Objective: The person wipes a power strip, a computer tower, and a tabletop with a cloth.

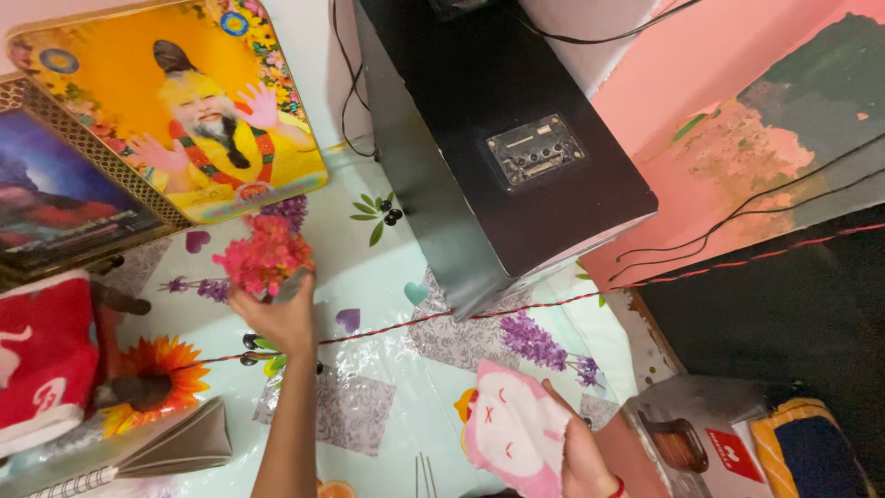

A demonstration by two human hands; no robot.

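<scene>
At the near edge of the flowered table cover (387, 277), the right hand (581, 456) clamps a pink cloth (512, 429), seemingly not yet wiping. Further in, the left hand (281, 318) grips a vase of pink flowers (265, 256), apparently lifted, before the framed yellow picture (175, 101) and the black speaker (489, 138).

The pink flowers (265, 255) hide the left hand's (277, 318) fingers and the vase.
</scene>
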